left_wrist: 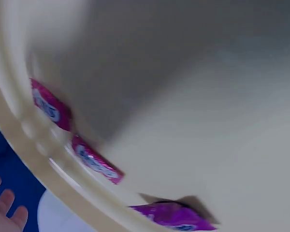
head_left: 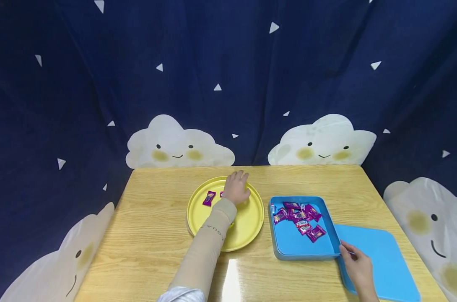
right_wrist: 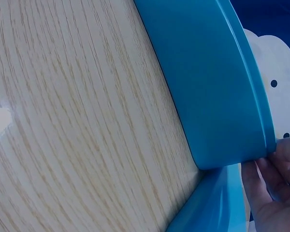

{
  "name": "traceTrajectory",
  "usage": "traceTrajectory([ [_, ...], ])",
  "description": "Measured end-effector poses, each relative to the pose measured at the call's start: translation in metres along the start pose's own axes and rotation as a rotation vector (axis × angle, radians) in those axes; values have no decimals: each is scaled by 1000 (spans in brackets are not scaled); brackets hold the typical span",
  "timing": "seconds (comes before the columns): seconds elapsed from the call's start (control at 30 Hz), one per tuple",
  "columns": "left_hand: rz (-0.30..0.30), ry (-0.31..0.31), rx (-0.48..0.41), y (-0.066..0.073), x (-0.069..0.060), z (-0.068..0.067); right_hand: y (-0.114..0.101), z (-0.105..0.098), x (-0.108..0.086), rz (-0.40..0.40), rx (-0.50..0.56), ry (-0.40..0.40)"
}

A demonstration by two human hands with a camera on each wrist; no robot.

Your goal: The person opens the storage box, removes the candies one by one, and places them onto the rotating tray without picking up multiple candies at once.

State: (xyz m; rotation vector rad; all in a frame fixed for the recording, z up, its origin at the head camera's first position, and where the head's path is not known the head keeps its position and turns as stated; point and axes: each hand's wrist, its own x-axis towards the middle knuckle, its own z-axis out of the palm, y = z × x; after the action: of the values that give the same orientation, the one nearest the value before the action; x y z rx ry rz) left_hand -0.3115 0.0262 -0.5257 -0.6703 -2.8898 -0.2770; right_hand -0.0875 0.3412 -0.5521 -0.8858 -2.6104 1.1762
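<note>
My left hand (head_left: pixel 236 188) is over the far part of a round yellow tray (head_left: pixel 247 226), its fingers loosely spread, with nothing visible in them. A purple-wrapped candy (head_left: pixel 209 198) lies on the tray left of that hand, and another is partly hidden by it. In the left wrist view two pink wrapped candies (left_wrist: pixel 96 159) and a purple one lie along the rim. My right hand (head_left: pixel 357 264) pinches the near right corner of a square blue box (head_left: pixel 300 245) between thumb and fingers. Several purple and red wrapped candies (head_left: pixel 299 216) lie inside the box, mostly toward its far side.
A flat blue lid (head_left: pixel 387 264) lies on the wooden table (head_left: pixel 153 235), right of the box and partly under my right hand. A dark blue curtain (head_left: pixel 228 50) with cloud figures stands behind the table's far edge.
</note>
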Motion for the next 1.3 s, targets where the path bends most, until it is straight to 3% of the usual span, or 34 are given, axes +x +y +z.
traceTrajectory([
  [0.2,27,-26,18,22,11,-7,2,-1,1,-12,3,-17],
  [0.47,88,-94,-6,70,24,-16,1,-3,0,8,0,-32],
  [0.7,166,-139,63,113,22,-11,0,-4,-1,18,5,-48],
  [0.87,183,-215,47,139,20,-9,0,-4,-1,1,2,-38],
  [1.2,311,-258,13,164,15,5,3,-6,-1,-28,4,-39],
  [1.3,325,-296,-3,169,13,10,3,-6,0,-39,7,-35],
])
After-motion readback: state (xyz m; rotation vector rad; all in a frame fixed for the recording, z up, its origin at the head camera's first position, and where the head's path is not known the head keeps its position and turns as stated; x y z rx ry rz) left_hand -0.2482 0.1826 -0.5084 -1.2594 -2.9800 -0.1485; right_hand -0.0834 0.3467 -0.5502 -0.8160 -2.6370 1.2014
